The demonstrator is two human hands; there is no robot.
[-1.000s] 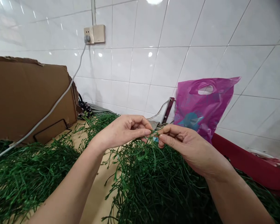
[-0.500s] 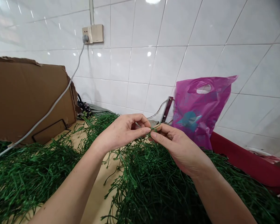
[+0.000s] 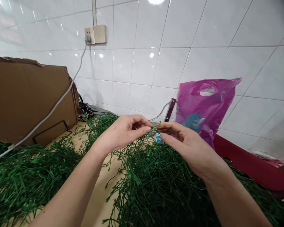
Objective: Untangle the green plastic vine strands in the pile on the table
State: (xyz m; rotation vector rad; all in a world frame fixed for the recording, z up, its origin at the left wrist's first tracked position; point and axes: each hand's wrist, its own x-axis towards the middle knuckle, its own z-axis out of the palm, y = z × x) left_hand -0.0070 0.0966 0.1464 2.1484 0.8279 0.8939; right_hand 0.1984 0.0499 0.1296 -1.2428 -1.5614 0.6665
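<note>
A large heap of green artificial plant strands (image 3: pixel 156 183) with thin plastic stems lies under my hands. My left hand (image 3: pixel 121 134) is pinched between thumb and fingers on a thin green stem (image 3: pixel 153 127) that rises from the heap. Just right of it, my right hand (image 3: pixel 189 146) has its thumb and fingers apart, with the index tip touching that stem. A small blue object (image 3: pixel 158 137) shows below the right fingertips, and I cannot tell what it is.
A second green mass (image 3: pixel 26 179) lies on a tan tabletop (image 3: pixel 94 201) to the left. Behind are a cardboard sheet (image 3: pixel 26 97), a white cable (image 3: pixel 54 101) running to a wall socket (image 3: pixel 94 35), a magenta plastic bag (image 3: pixel 205 110) and a red container edge (image 3: pixel 248 164).
My right thumb and fingers have parted from their pinch near the left fingertips and moved up slightly. The small blue object now shows below them.
</note>
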